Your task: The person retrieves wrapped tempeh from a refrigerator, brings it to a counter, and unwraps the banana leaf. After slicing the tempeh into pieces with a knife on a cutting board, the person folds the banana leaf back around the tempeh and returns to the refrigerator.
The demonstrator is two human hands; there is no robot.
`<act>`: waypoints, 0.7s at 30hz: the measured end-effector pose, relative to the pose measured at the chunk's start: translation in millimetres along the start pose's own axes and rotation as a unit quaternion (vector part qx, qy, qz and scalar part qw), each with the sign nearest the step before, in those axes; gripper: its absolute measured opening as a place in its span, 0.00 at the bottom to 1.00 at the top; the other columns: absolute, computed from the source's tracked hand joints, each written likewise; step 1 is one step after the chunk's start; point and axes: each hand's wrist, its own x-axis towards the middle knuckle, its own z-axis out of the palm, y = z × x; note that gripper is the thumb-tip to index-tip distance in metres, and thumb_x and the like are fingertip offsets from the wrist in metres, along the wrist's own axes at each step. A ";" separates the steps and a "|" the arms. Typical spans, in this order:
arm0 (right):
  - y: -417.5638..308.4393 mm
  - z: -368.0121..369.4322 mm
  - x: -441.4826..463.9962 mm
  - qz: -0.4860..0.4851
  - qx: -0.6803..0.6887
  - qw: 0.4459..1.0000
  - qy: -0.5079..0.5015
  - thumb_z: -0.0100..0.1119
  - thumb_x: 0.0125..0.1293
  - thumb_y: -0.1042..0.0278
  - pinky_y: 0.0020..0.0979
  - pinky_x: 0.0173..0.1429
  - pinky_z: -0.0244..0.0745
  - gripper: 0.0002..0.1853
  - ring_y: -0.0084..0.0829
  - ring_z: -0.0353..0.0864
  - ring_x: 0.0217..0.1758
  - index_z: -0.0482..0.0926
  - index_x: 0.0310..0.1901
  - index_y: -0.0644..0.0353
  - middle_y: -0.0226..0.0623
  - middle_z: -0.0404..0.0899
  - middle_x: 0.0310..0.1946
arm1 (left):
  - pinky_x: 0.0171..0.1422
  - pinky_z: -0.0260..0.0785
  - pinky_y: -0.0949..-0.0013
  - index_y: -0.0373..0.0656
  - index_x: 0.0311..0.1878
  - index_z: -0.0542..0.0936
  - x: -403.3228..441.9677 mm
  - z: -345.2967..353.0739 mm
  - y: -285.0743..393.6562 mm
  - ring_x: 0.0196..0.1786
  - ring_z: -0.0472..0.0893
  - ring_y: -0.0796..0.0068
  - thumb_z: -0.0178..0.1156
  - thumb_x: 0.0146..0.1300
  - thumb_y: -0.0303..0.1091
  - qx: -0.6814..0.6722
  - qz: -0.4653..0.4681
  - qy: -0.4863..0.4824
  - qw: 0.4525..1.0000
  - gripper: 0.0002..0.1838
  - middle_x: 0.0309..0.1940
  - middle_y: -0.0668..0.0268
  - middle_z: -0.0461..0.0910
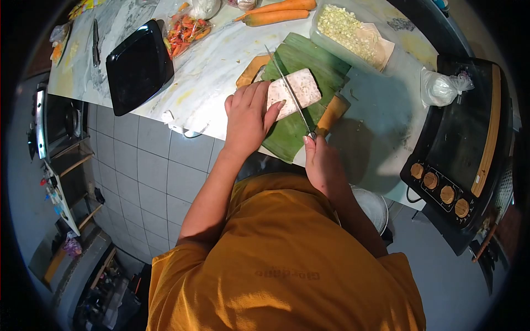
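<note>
"Pale block (pixel 306 85), tempeh by the look of it. Where's it sitting?"

"Near the front edge of the marbled counter (pixel 207 98), on a green leaf (pixel 320 58), with a wooden board (pixel 334 113) showing from under the leaf"

"Left hand (pixel 243 113)?"

"Part closed, fingers curved onto the block's left end, thumb along its near side. Right hand (pixel 324 160) is closed round the handle of a knife (pixel 295 102), blade slanting across the block"

"Progress? Biggest stuff first"

"Block reads as one piece. Blade is over it, can't tell if it has bitten in. No loose slices visible, so I'd judge it at or near the start, practically all of it uncut. Clear tub (pixel 340 53) beyond the leaf: contents already chopped small. Carrots (pixel 276 17) look whole. Red peppers (pixel 185 36) are bagged, look uncut"

"Any writing?"

"Mustard shirt (pixel 276 231) first: faint chest lettering, upside down from here, probably 'Giordano'. Next, black appliance (pixel 458 132) on the right: small mark on its wooden strip (pixel 488 138), plus markings by the wooden knobs (pixel 447 194), all too small to read. Knife last: no brand I can make out"
</note>
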 end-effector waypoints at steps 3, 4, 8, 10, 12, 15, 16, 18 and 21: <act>0.8 2.4 1.7 -0.006 0.010 1.000 0.008 0.48 0.80 0.53 0.59 0.39 0.74 0.20 0.66 0.81 0.35 0.72 0.42 0.66 0.62 0.81 0.29 | 0.61 0.61 0.57 0.43 0.62 0.76 0.5 0.3 0.1 0.55 0.76 0.57 0.65 0.66 0.45 -0.002 0.001 0.002 1.000 0.25 0.51 0.60 0.80; 0.7 3.5 1.7 -0.009 0.026 1.000 0.014 0.48 0.80 0.53 0.59 0.39 0.74 0.20 0.66 0.81 0.34 0.72 0.42 0.66 0.62 0.81 0.28 | 0.61 0.61 0.57 0.43 0.62 0.76 0.3 0.1 0.2 0.55 0.76 0.57 0.65 0.66 0.45 -0.001 0.000 0.001 1.000 0.25 0.51 0.60 0.80; 2.2 5.5 3.6 0.001 0.033 0.999 0.005 0.48 0.80 0.53 0.59 0.38 0.73 0.20 0.66 0.80 0.34 0.72 0.42 0.66 0.62 0.80 0.28 | 0.62 0.61 0.56 0.43 0.62 0.76 1.6 -0.1 0.7 0.56 0.76 0.57 0.66 0.66 0.45 -0.001 -0.005 -0.004 1.000 0.25 0.51 0.60 0.80; 1.3 5.7 4.8 0.006 0.042 0.999 0.001 0.48 0.80 0.53 0.59 0.38 0.73 0.20 0.66 0.80 0.34 0.72 0.43 0.67 0.63 0.80 0.29 | 0.62 0.61 0.56 0.43 0.62 0.76 1.3 0.1 0.8 0.56 0.76 0.57 0.66 0.66 0.45 -0.002 -0.007 -0.006 1.000 0.25 0.51 0.60 0.80; 1.9 6.8 5.9 0.011 0.037 0.999 -0.003 0.48 0.80 0.53 0.59 0.38 0.73 0.20 0.66 0.80 0.34 0.73 0.43 0.67 0.63 0.80 0.28 | 0.62 0.60 0.56 0.43 0.62 0.76 1.5 0.6 0.6 0.57 0.76 0.56 0.65 0.66 0.45 -0.002 -0.009 -0.009 1.000 0.25 0.52 0.60 0.80; 1.7 7.5 7.4 0.018 0.033 0.999 -0.003 0.48 0.80 0.52 0.60 0.37 0.73 0.21 0.66 0.80 0.34 0.73 0.42 0.67 0.62 0.80 0.28 | 0.62 0.60 0.56 0.44 0.62 0.76 2.0 0.6 1.6 0.58 0.75 0.56 0.65 0.66 0.45 -0.003 -0.013 -0.007 1.000 0.25 0.53 0.60 0.80; 1.9 8.0 7.6 0.020 0.036 0.999 -0.001 0.48 0.80 0.52 0.60 0.37 0.73 0.21 0.66 0.80 0.34 0.73 0.42 0.67 0.62 0.80 0.27 | 0.62 0.60 0.56 0.44 0.62 0.76 2.1 0.6 1.9 0.58 0.75 0.56 0.65 0.66 0.45 -0.004 -0.013 -0.009 1.000 0.25 0.53 0.60 0.80; 3.1 10.3 9.0 0.026 0.031 0.999 -0.002 0.48 0.80 0.52 0.60 0.37 0.73 0.21 0.67 0.80 0.33 0.73 0.42 0.67 0.63 0.80 0.27 | 0.63 0.60 0.55 0.44 0.62 0.76 2.5 0.3 1.7 0.58 0.75 0.56 0.65 0.66 0.45 -0.002 -0.018 -0.019 1.000 0.25 0.54 0.59 0.80; 4.4 13.2 13.1 0.026 0.025 0.999 -0.005 0.47 0.80 0.52 0.60 0.36 0.74 0.21 0.67 0.80 0.33 0.73 0.42 0.67 0.63 0.80 0.27 | 0.63 0.60 0.55 0.43 0.63 0.76 3.0 0.3 1.2 0.59 0.75 0.56 0.65 0.66 0.45 -0.008 -0.020 -0.022 1.000 0.26 0.55 0.59 0.80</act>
